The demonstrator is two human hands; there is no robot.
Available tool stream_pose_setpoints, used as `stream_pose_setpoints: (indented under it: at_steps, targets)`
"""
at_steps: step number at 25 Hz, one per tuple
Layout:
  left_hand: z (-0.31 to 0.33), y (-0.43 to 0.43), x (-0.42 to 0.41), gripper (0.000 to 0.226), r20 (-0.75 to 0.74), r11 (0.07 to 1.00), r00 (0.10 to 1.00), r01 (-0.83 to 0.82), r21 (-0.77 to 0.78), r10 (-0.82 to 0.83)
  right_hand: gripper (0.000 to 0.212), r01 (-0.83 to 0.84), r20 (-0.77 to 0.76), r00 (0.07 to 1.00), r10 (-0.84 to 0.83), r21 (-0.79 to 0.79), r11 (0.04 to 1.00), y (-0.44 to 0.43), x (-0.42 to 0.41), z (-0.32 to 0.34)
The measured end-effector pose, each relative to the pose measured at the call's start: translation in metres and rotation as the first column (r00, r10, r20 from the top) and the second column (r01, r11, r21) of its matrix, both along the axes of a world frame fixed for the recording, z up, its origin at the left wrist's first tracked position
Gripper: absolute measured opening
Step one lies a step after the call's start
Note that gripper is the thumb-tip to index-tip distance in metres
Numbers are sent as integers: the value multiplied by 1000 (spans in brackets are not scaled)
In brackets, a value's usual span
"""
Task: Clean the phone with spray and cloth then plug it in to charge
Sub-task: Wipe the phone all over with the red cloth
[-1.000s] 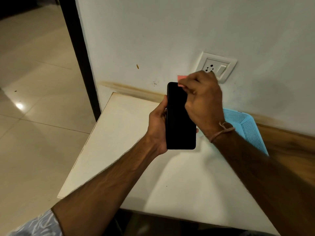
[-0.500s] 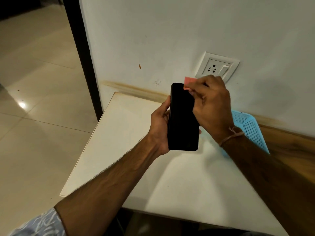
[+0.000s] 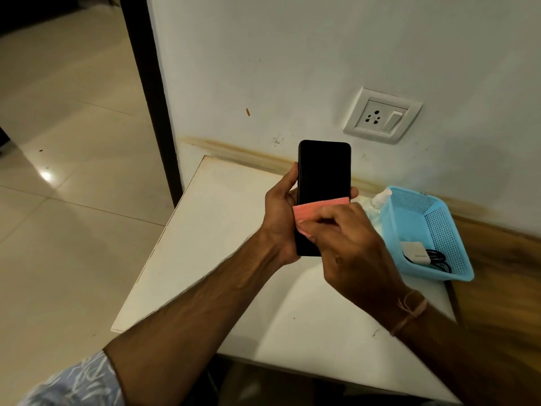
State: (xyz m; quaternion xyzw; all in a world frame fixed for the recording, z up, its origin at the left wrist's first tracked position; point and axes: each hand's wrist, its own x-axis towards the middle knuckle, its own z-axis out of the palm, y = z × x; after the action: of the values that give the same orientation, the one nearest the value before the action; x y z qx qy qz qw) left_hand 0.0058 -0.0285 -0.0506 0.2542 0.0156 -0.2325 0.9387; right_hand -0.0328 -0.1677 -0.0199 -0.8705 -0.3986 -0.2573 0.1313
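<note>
Black phone (image 3: 323, 174), one, in left hand (image 3: 279, 219); right hand (image 3: 351, 247) holds one cloth (image 3: 310, 211).

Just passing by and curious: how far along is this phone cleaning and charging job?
Spraying is probably done: the spray bottle sits by the basket. In hand: the left hand holds the phone while the right hand presses the cloth on its lower screen. Left: the charger lies in the basket and the wall socket is empty.

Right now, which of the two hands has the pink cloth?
The right hand, the one with the thread band at its wrist: it presses the pink cloth on the lower screen, while the left hand only grips the phone.
</note>
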Motion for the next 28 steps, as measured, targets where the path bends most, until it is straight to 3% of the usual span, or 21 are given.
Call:
stream_pose_setpoints:
  at_steps: [6, 11, 14, 19, 24, 28]
  targets:
    - [0, -9, -2, 48, -58, 995, 995, -84, 46, 87, 22, 96, 88, 991, -106, 113, 989, 21, 52, 29]
    - [-1, -13, -2, 47, -50, 993, 993, -103, 62, 106, 26, 229, 18, 972, -236, 191, 955, 35, 54, 31]
    - [-1, -8, -4, 50, -33, 998, 998, -60, 36, 61, 25, 203, -60, 979, -195, 233, 951, 33, 33, 18]
    - [3, -2, -2, 80, 48, 999, 998, -32, 7, 32, 26, 115, 2, 993, -115, 71, 991, 10, -17, -26]
    - [3, -4, 1, 82, 33, 999, 999, -13, -46, 14, 37, 70, 48, 997, -67, -63, 996, -1, -11, -30]
    - [3, -5, 1, 75, -5, 996, 997, -78, 46, 78, 42, 74, 16, 997, -73, -74, 995, 16, 21, -2]
